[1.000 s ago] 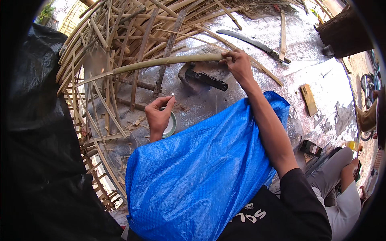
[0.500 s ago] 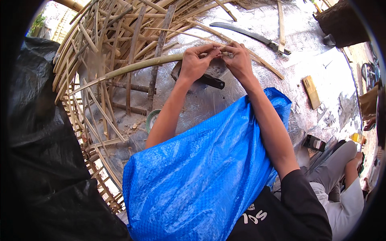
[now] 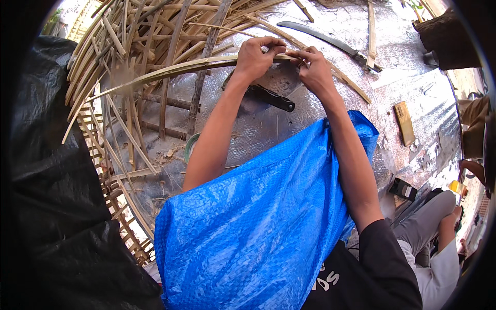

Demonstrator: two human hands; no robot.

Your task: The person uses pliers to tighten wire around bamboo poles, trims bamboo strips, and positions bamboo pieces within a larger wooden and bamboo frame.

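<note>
Bamboo strip (image 3: 170, 70) — long, thin, pale green-yellow, gently bowed. Long axis runs roughly left to right across the upper part of the view; its far end trails down and to the left over the heap of split bamboo (image 3: 124, 46), its near end sits at the two hands, upper centre.

Left hand (image 3: 254, 58) — fingers curled closed around the strip, thumb and fingertips pinching its end.

Right hand (image 3: 314, 70) — just beside the left, fingertips touching it, closed in a pinch on the same end of the strip.

Dark-handled knife (image 3: 268, 96) — lying on the silvery ground sheet (image 3: 413, 88) directly below the hands, handle pointing lower right.

Long curved blade (image 3: 323, 37) — on the sheet beyond the right hand, lying slantwise, tip to the upper left.

Blue woven tarp (image 3: 263, 222) — draped over the person's lap, both forearms reaching out over it.

Small round green-rimmed object (image 3: 190, 144) — partly hidden behind the left forearm.

Small tan block (image 3: 404, 123) — on the sheet to the right, well apart from the hands.

Black plastic sheeting (image 3: 46, 181) — along the left side.
</note>
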